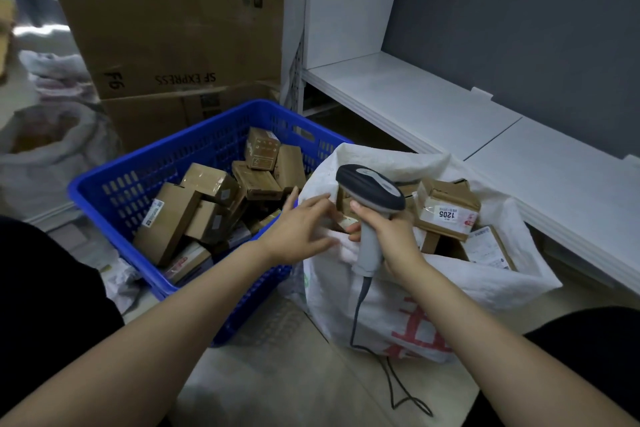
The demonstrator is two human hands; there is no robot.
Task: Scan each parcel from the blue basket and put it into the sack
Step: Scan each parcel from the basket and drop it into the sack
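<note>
Centrally, the right grip (391,236) curls round the scanner (372,187) handle, over the sack (415,315) mouth. Beside it the left grip (298,229) is open, fingers straight, at the sack's rim. Parcels (166,218) lie in the basket (114,184) leftward; more sit in the sack.

Blue basket (114,184): perforated glossy plastic. Parcels (166,222): matt brown cardboard with paper labels. Sack (391,308): crinkled white woven plastic. Scanner (372,189): smooth grey plastic.
</note>
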